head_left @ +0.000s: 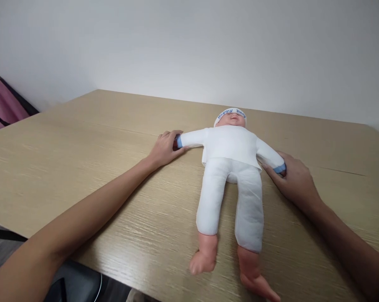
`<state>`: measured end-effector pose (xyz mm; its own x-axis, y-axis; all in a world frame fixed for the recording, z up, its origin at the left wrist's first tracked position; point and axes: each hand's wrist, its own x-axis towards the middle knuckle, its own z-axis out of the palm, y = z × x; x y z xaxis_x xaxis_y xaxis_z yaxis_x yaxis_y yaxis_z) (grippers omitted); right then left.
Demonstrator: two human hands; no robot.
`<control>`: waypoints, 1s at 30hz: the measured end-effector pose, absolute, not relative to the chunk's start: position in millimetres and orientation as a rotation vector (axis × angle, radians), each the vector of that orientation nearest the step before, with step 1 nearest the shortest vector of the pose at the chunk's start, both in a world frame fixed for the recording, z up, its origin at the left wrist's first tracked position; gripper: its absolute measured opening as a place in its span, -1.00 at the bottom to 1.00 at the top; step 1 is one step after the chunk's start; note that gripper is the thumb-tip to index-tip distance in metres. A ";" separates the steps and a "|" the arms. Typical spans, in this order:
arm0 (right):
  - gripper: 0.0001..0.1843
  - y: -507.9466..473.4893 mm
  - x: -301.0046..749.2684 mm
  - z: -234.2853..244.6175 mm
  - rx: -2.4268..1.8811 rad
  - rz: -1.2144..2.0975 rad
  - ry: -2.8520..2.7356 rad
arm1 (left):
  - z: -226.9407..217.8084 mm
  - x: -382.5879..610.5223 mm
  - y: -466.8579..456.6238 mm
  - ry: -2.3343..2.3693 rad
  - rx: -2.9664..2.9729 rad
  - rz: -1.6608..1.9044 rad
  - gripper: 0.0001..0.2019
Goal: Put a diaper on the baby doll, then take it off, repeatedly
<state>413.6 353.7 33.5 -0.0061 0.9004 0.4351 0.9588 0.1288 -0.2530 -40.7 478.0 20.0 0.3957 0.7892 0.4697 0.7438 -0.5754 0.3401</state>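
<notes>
White cloth dresses the baby doll (232,142), which lies face up on the pale wooden table (129,201), its lettered headband (222,114) towards the wall (208,50) and its bare feet towards the near edge. With fingers and thumb bent partway closed, the left hand (168,149) holds one outstretched doll arm at its blue cuff (179,141), while the right hand (294,176), similarly curled, holds the other arm about its matching cuff (280,168), the doll's own hands mostly hidden. Pink fabric (3,100) shows beyond the table at far left.
</notes>
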 end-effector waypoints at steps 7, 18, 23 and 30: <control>-0.26 357.4 425.2 26.3 -1.810 -0.158 -1.924 | 17.5 -44.4 487.4 1.350 2.550 0.876 -0.42; -0.08 340.7 413.2 17.0 -1.965 -0.287 -1.699 | 20.7 -36.7 457.7 1.436 2.449 1.021 -0.33; -0.16 289.5 374.1 35.2 -1.862 -0.321 -1.606 | 49.0 -18.9 395.1 1.360 2.329 1.352 -0.42; -0.59 91.0 286.8 33.7 -1.335 -0.487 -1.568 | 44.2 13.4 158.7 0.979 1.764 2.121 -0.90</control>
<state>286.8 91.0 33.7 0.0857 0.5135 0.8538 0.9067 0.3150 -0.2805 13.4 158.7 44.2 -0.2589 0.5526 0.7922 0.2447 -0.7559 0.6073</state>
